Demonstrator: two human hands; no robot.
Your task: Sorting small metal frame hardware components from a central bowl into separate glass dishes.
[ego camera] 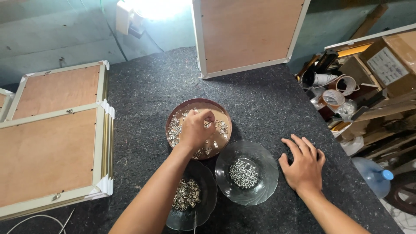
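Small metal fittings [219,126]: heaped in round brown dish [175,113], centre of dark felt tabletop [143,130], far of two glass bowls.
Left hand [197,129]: reaching from near side, palm down over dish, fingertips curled together — pinching among fittings; exact piece cannot tell.
Right hand [303,162]: flat on felt right of bowls, fingers spread, holding nothing.
Near-left glass bowl [207,199]: brassy clips.
Near-right glass bowl [260,151]: silvery screws.
Doing it well: best to pinch one fitting only, lift clear of rim — probably steady with resting palm.
Left edge: stacked white-framed wooden backing boards [47,147].
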